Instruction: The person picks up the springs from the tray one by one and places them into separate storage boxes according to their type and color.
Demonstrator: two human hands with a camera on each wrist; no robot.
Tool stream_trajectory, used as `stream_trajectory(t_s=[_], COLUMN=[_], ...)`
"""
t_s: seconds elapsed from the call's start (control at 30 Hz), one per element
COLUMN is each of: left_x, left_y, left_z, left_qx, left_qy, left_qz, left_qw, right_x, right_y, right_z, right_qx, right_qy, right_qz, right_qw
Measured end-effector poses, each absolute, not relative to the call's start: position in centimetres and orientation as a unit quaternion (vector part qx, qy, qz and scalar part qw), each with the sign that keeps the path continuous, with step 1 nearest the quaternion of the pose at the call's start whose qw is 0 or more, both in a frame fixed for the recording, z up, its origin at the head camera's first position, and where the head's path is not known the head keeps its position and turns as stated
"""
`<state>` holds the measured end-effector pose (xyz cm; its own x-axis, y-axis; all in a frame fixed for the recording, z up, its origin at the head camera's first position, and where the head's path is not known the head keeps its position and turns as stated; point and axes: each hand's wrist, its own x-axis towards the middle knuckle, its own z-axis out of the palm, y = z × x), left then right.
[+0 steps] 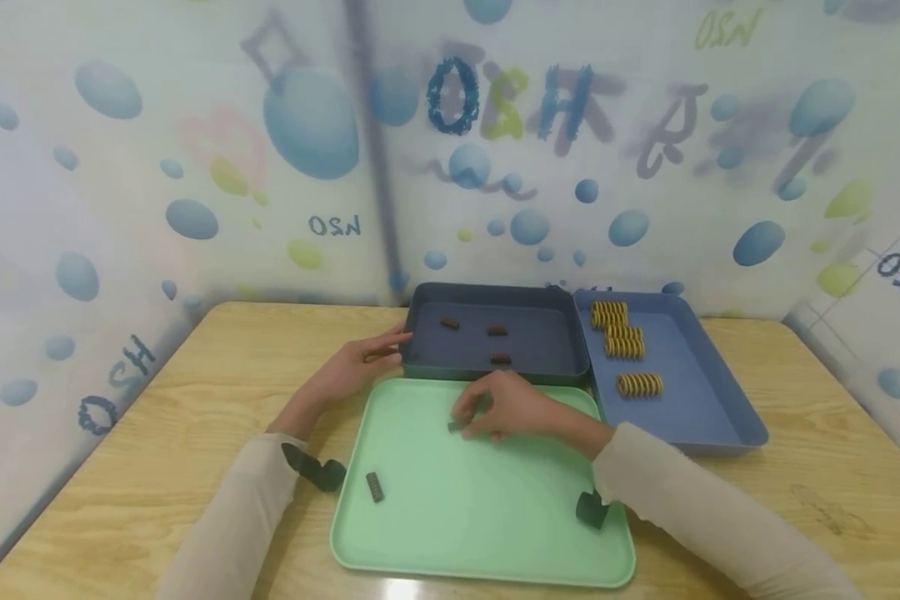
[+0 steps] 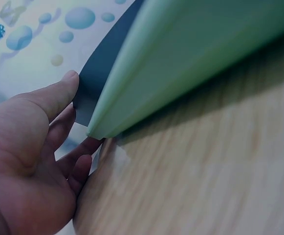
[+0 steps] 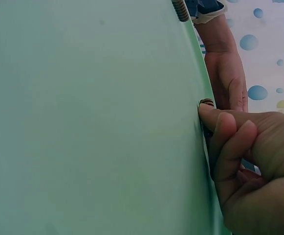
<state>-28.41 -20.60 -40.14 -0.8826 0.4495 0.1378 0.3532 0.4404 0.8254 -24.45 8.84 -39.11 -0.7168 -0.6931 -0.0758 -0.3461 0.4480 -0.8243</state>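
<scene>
Over the upper middle of the green tray point(image 1: 487, 517), my right hand point(image 1: 513, 407) pinches a small dark brown coil spring point(image 1: 457, 425) between thumb and fingers. In the right wrist view the end of that spring point(image 3: 207, 102) shows beyond the thumb tip. A second small dark spring point(image 1: 375, 487) lies on the tray's left part. My left hand point(image 1: 356, 367) is at the left end of the dark blue tray point(image 1: 487, 375); in the left wrist view its extended thumb touches that tray's wall point(image 2: 89, 93). Several small brown springs, one here point(image 1: 498, 331), lie inside the dark tray.
At the right stands a lighter blue tray point(image 1: 708, 408) with several thick yellow springs point(image 1: 640, 384) along its left side. All the trays sit on a wooden table point(image 1: 150, 475). A patterned wall sheet point(image 1: 450, 200) rises behind the table.
</scene>
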Motion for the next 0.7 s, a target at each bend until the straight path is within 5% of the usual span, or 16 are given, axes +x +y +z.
stream_trajectory(t_s=[0.7], left_x=[-28.55], left_y=[-20.58], left_z=[-40.2], left_qx=[0.237], left_qy=[0.857], left_qz=[0.455], left_qw=[0.047], right_x=[-24.02], right_y=[9.12], right_z=[-39.31], right_qx=[-0.318], right_qy=[0.83], right_qz=[-0.418], right_qw=[0.19])
